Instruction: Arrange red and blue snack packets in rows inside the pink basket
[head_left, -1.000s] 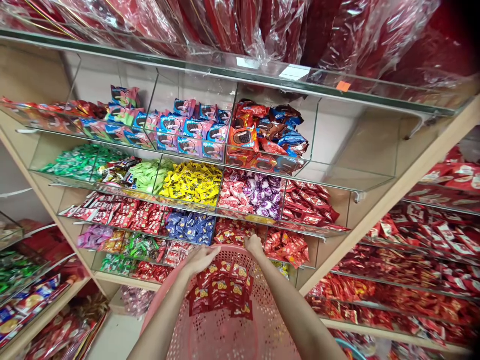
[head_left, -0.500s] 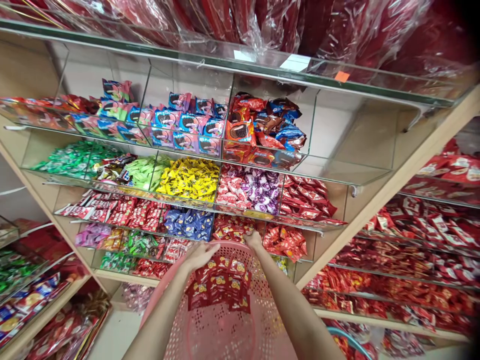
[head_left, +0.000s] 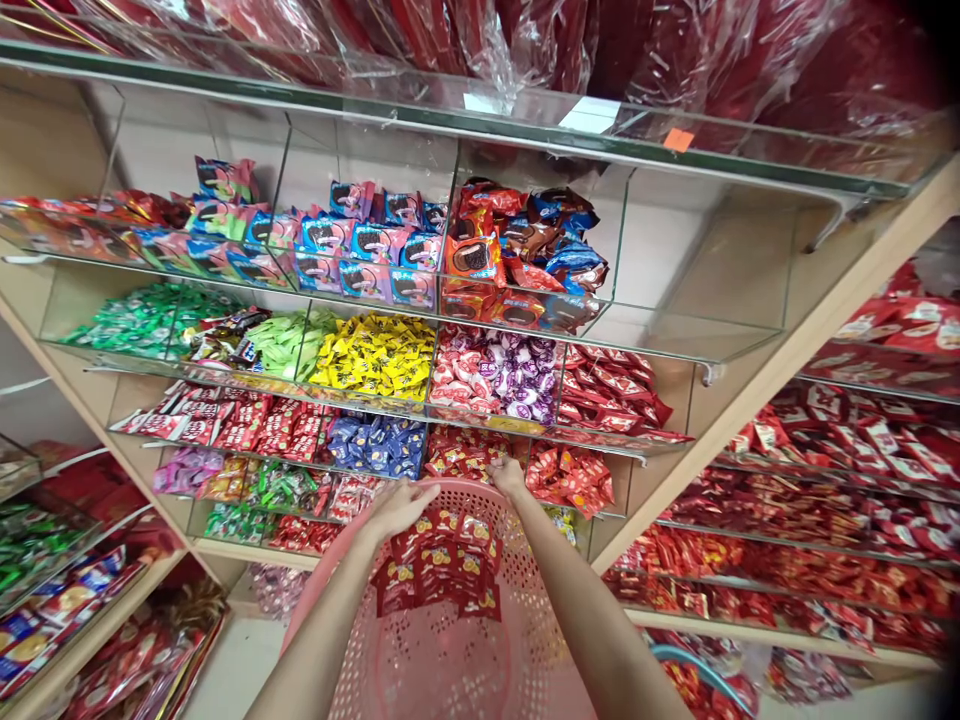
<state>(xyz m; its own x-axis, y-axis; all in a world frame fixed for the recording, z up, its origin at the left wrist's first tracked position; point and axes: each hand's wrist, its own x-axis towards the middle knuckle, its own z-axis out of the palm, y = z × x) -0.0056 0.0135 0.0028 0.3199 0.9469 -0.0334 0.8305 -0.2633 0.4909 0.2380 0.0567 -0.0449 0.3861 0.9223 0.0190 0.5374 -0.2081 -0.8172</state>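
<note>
1. the left hand (head_left: 397,510) is clamped on the rim of the pink basket (head_left: 450,685), thumb laid along it; its other fingers are mostly hidden.
2. the right hand (head_left: 508,474) is closed on the far rim, fingers curled. the hands are apart, one on each side, probably so that the basket is balanced.
3. the basket is in front of the person, between the forearms. its opening faces up toward the head, so the inside is well visible.
4. inside, the red packets (head_left: 439,570) lie against the far part, partly overlapping; perhaps the basket is tilted this way, but i cannot be sure.
5. just beyond the rim is a bin of similar packets (head_left: 465,455), with blue packets (head_left: 379,447) beside it.
6. higher, glass dividers separate yellow packets (head_left: 375,357) from purple sweets (head_left: 525,378), seemingly to keep each kind apart.
</note>
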